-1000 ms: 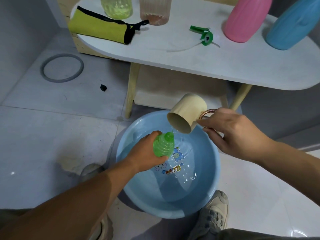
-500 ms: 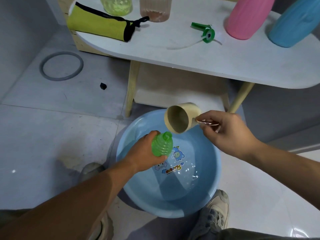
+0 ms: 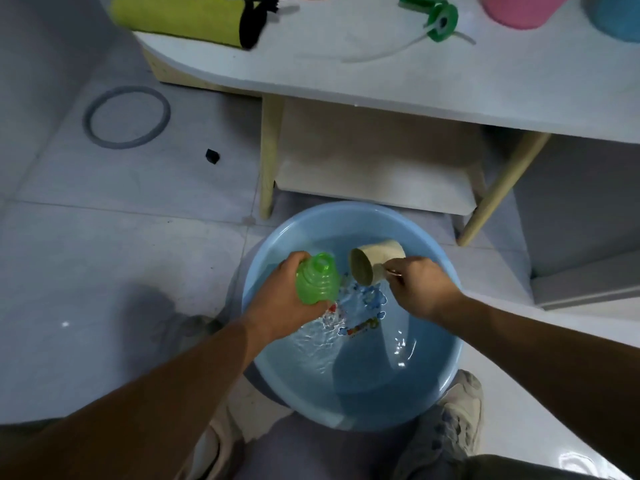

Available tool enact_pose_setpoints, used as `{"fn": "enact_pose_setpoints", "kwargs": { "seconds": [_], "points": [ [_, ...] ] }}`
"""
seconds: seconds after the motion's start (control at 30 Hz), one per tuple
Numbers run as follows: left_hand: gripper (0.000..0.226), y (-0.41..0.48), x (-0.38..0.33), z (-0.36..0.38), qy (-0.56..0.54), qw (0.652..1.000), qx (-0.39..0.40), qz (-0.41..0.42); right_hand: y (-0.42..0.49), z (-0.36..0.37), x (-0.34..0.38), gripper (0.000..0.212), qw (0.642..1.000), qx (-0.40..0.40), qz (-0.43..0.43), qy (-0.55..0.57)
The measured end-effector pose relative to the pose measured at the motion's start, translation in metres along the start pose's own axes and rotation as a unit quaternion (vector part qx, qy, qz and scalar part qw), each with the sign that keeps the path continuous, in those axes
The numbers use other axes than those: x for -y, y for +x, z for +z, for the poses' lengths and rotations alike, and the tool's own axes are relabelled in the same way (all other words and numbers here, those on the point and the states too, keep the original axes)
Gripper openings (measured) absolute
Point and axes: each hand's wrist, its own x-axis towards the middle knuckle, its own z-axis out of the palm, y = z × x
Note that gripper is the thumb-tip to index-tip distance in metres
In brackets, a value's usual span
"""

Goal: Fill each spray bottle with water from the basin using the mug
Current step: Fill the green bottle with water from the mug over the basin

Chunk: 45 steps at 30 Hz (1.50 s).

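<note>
Two hands over basin (image 3: 346, 212): left hand (image 3: 277, 303) round green bottle (image 3: 317, 284), right hand (image 3: 420, 289) round mug (image 3: 379, 261).

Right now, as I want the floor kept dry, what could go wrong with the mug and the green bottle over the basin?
1. The green bottle has a neck narrower than the mug mouth, so a pour may run over the left hand.
2. The right hand holds the mug only by its handle; wet, it might slip.
3. A shoe sits close beside the basin; splashes could wet it.
</note>
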Motion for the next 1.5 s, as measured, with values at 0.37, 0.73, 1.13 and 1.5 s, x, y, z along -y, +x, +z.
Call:
{"fn": "enact_pose_setpoints", "kwargs": {
  "seconds": [0.37, 0.73, 1.13, 1.5],
  "points": [
    [0.077, -0.001, 0.022, 0.005, 0.034, 0.999, 0.023, -0.018, 0.012, 0.046, 0.002, 0.031, 0.992, -0.018, -0.028, -0.120],
    [0.074, 0.002, 0.030, 0.008, 0.044, 0.999, 0.018, -0.021, 0.002, 0.060, 0.006, 0.038, 0.998, -0.004, -0.034, -0.044],
    [0.084, -0.002, 0.021, 0.004, 0.020, 0.999, 0.012, -0.032, -0.006, 0.008, 0.003, 0.011, 0.882, -0.020, 0.177, 0.436],
    [0.074, -0.004, -0.013, -0.001, 0.010, 1.000, 0.003, 0.001, -0.034, -0.096, 0.027, 0.025, 0.900, -0.051, 0.065, 0.427]
  ]
}}
